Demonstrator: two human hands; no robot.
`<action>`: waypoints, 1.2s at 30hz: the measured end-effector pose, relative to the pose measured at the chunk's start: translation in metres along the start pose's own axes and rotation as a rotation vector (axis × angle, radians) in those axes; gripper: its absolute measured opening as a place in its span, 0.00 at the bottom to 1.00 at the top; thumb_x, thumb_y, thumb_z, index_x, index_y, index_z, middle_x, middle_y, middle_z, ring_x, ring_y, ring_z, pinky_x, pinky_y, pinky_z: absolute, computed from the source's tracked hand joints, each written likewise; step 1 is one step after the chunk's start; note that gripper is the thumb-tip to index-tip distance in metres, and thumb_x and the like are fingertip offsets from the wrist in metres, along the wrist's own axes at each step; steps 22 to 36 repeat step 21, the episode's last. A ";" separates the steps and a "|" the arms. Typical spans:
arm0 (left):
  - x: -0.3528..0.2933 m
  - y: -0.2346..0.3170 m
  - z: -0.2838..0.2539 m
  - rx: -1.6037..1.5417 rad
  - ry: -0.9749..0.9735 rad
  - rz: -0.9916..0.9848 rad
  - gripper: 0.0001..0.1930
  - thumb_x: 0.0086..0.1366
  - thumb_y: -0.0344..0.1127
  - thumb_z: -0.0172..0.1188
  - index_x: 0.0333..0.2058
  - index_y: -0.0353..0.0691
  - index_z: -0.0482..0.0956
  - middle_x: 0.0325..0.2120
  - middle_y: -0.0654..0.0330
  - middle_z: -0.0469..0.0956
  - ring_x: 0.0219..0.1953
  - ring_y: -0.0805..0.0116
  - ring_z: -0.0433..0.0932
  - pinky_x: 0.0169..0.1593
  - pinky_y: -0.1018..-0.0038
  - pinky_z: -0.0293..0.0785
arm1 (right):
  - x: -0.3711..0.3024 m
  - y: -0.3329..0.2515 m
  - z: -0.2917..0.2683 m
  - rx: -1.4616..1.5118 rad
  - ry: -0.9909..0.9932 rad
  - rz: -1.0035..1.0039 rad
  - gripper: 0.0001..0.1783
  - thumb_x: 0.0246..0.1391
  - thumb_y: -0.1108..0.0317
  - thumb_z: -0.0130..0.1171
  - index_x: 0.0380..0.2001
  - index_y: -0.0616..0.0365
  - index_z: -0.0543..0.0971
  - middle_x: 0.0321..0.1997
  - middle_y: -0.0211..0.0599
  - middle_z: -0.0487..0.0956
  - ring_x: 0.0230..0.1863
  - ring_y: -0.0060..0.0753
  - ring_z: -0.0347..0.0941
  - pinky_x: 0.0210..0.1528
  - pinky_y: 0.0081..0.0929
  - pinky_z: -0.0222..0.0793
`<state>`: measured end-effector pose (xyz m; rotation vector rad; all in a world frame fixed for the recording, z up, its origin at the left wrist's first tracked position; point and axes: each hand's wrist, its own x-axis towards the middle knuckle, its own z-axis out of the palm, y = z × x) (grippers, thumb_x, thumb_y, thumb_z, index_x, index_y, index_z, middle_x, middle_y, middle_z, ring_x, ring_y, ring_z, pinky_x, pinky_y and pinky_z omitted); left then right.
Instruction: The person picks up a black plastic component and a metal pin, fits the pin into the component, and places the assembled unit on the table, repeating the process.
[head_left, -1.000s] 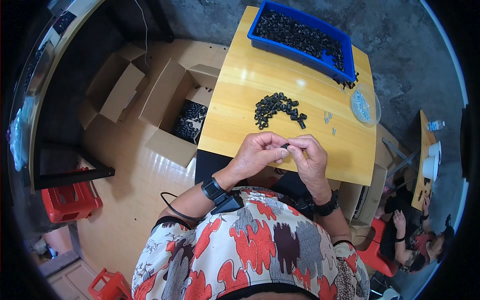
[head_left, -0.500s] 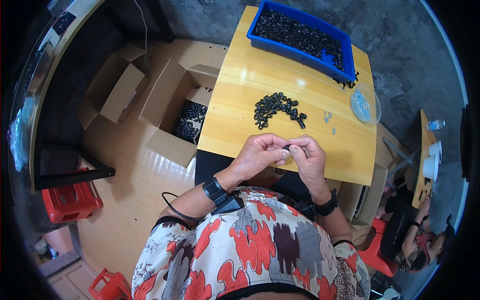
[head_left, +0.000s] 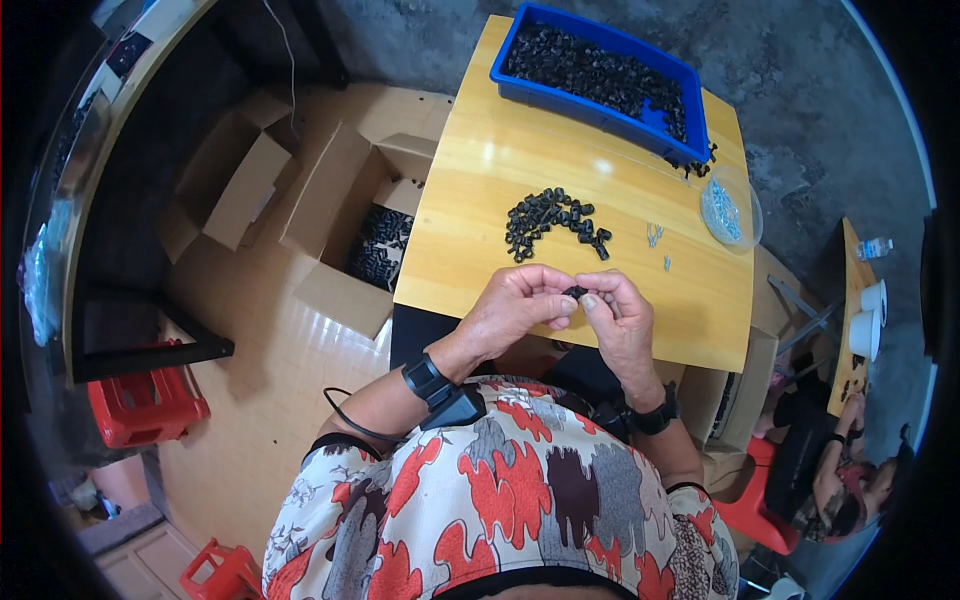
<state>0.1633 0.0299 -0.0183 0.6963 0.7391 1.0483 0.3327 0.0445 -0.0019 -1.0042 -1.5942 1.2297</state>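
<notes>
Over the near edge of the yellow wooden table (head_left: 460,180), my left hand (head_left: 520,305) and my right hand (head_left: 618,318) meet fingertip to fingertip. Both are closed, pinching a small black plastic part (head_left: 575,292) between them; its exact shape is mostly covered by fingers. Just beyond my hands lies a loose pile of similar black plastic parts (head_left: 545,218). To the right of that pile, several small silvery metal pins or screws (head_left: 655,235) rest on the tabletop. A clear round bowl (head_left: 745,215) of more such metal pieces stands at the table's right edge.
A blue bin (head_left: 580,100) full of black parts stands at the far edge. Left of the table, an open cardboard box (head_left: 335,290) holds black parts. Red stools (head_left: 150,400) stand at the left. On the right, another person (head_left: 840,480) sits at a small table (head_left: 850,300).
My fingers have shifted slightly around the black part, so more of it shows between the fingertips. The pile and metal pieces stay as they were.
</notes>
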 end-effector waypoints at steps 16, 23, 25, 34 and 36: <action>-0.001 0.007 -0.002 -0.050 0.030 0.026 0.08 0.59 0.24 0.59 0.39 0.36 0.77 0.31 0.61 0.78 0.28 0.75 0.77 0.35 0.80 0.76 | 0.016 -0.015 0.001 0.131 -0.073 0.091 0.09 0.55 0.77 0.51 0.39 0.65 0.76 0.36 0.32 0.76 0.37 0.19 0.72 0.41 0.18 0.69; -0.001 0.006 -0.002 -0.112 0.023 -0.013 0.10 0.59 0.25 0.59 0.40 0.37 0.77 0.33 0.59 0.79 0.28 0.73 0.78 0.37 0.77 0.78 | 0.014 -0.011 0.000 0.195 -0.060 0.120 0.09 0.57 0.76 0.50 0.41 0.64 0.75 0.37 0.32 0.77 0.39 0.19 0.73 0.44 0.18 0.69; -0.001 0.006 -0.002 -0.112 0.023 -0.013 0.10 0.59 0.25 0.59 0.40 0.37 0.77 0.33 0.59 0.79 0.28 0.73 0.78 0.37 0.77 0.78 | 0.014 -0.011 0.000 0.195 -0.060 0.120 0.09 0.57 0.76 0.50 0.41 0.64 0.75 0.37 0.32 0.77 0.39 0.19 0.73 0.44 0.18 0.69; -0.001 0.006 -0.002 -0.112 0.023 -0.013 0.10 0.59 0.25 0.59 0.40 0.37 0.77 0.33 0.59 0.79 0.28 0.73 0.78 0.37 0.77 0.78 | 0.014 -0.011 0.000 0.195 -0.060 0.120 0.09 0.57 0.76 0.50 0.41 0.64 0.75 0.37 0.32 0.77 0.39 0.19 0.73 0.44 0.18 0.69; -0.001 0.006 -0.002 -0.112 0.023 -0.013 0.10 0.59 0.25 0.59 0.40 0.37 0.77 0.33 0.59 0.79 0.28 0.73 0.78 0.37 0.77 0.78 | 0.014 -0.011 0.000 0.195 -0.060 0.120 0.09 0.57 0.76 0.50 0.41 0.64 0.75 0.37 0.32 0.77 0.39 0.19 0.73 0.44 0.18 0.69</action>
